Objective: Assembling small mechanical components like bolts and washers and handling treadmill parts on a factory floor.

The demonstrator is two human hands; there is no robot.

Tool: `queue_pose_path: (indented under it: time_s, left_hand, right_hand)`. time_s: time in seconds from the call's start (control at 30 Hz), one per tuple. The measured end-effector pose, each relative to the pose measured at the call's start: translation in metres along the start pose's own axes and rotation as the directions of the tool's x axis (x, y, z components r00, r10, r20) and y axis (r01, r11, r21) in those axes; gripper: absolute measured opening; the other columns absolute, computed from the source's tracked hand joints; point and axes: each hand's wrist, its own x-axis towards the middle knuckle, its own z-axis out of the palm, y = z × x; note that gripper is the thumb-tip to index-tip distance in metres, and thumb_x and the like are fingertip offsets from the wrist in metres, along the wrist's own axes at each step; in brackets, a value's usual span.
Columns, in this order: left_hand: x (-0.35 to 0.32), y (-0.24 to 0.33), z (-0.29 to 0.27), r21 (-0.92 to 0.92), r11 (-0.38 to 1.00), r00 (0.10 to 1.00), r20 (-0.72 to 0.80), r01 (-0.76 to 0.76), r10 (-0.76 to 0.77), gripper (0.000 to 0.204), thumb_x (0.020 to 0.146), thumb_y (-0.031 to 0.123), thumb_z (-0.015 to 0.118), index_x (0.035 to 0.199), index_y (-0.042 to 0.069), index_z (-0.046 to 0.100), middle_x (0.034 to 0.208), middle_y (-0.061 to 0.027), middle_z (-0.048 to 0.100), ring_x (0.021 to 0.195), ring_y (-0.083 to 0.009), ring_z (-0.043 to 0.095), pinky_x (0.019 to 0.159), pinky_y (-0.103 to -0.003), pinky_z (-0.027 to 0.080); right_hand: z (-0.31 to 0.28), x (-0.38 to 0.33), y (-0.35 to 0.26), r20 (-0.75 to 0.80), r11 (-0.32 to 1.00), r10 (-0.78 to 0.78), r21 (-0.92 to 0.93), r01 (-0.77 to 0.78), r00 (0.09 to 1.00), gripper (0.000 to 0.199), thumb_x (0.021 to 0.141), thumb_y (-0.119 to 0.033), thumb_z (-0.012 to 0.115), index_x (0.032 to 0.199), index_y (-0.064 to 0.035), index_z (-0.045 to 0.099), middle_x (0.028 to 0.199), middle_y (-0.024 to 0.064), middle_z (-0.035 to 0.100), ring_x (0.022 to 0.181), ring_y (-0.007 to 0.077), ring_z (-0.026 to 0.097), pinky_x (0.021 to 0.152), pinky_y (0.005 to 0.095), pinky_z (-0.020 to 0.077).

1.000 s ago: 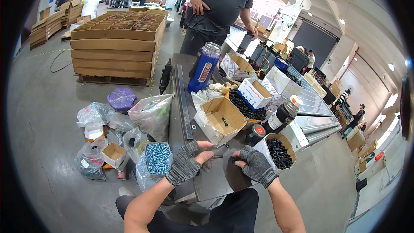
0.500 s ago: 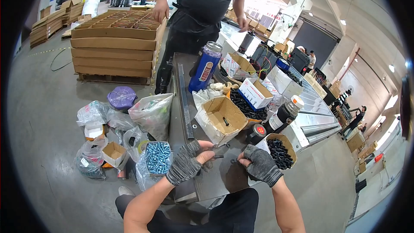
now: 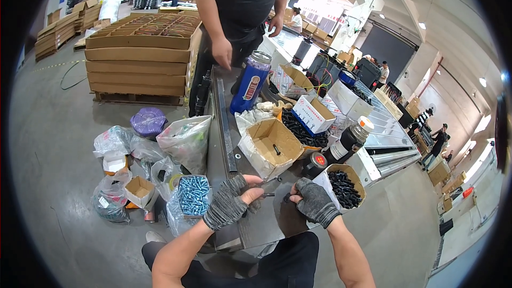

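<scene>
- The grey metal worktop point(image 3: 269, 224) carries open cardboard boxes point(image 3: 272, 144) of black screws.
- Left gloved hand point(image 3: 230, 202) and right gloved hand point(image 3: 314, 201) each pinch a small dark screw point(image 3: 268, 195) above the worktop.
- Grey concrete floor point(image 3: 53, 144) holds plastic bags.

Grey metal bench point(image 3: 266, 224): open cardboard boxes point(image 3: 272, 146), blue bottle point(image 3: 250, 82).

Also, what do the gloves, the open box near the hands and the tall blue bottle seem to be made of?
The gloves on the left hand and right hand look like grey knitted fabric, with bare fingertips showing. The open box looks like plain brown cardboard, matte, with folded flaps. The tall blue bottle is glossy with a clear lid, probably plastic, though coated metal is possible.
</scene>
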Motion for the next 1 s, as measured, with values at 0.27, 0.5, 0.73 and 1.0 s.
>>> queue_pose_path:
  time_s: [0.27,0.5,0.73,1.0]
  left_hand:
    - [-0.001,0.001,0.001,-0.005,1.000,1.000,0.008,0.012,-0.012,0.027,0.095,0.015,0.069,0.117,0.001,0.065,0.098,-0.0101,0.071,0.090,-0.0155,0.069,0.081,-0.031,0.054]
    - [-0.001,-0.002,-0.001,0.016,1.000,1.000,0.009,-0.027,0.027,0.026,0.094,0.013,0.069,0.117,0.001,0.065,0.098,-0.0096,0.071,0.088,-0.0151,0.069,0.080,-0.030,0.054]
    - [0.001,0.000,0.007,-0.001,0.999,0.998,0.014,-0.054,0.054,0.025,0.095,0.013,0.068,0.116,0.000,0.065,0.094,-0.0083,0.071,0.086,-0.0147,0.069,0.078,-0.029,0.055]
    - [-0.006,0.002,0.003,-0.068,0.998,1.000,0.030,-0.006,0.008,0.027,0.095,0.015,0.069,0.117,0.000,0.065,0.094,-0.0094,0.071,0.087,-0.0159,0.070,0.077,-0.031,0.055]
  right_hand:
    - [0.014,-0.007,0.001,-0.141,0.987,0.008,-0.160,-0.031,0.990,0.020,0.085,-0.014,0.071,0.098,-0.0023,0.063,0.091,0.0167,0.065,0.090,0.0368,0.064,0.079,0.0420,0.0507]
    - [0.019,-0.029,0.000,-0.177,0.997,0.032,0.073,-0.019,0.984,0.016,0.087,-0.016,0.066,0.094,-0.0025,0.062,0.093,0.0198,0.063,0.094,0.0397,0.062,0.081,0.0468,0.0489]
    - [-0.013,-0.016,-0.022,-0.202,0.871,0.093,0.490,0.019,0.975,0.010,0.089,-0.007,0.066,0.097,-0.0020,0.063,0.080,0.0019,0.062,0.075,0.0104,0.058,0.070,0.0268,0.0475]
    - [-0.015,0.027,-0.068,-0.109,0.749,-0.045,0.654,0.106,0.993,0.013,0.091,-0.010,0.069,0.100,-0.0020,0.069,0.088,0.0043,0.068,0.082,0.0111,0.063,0.075,0.0277,0.0502]
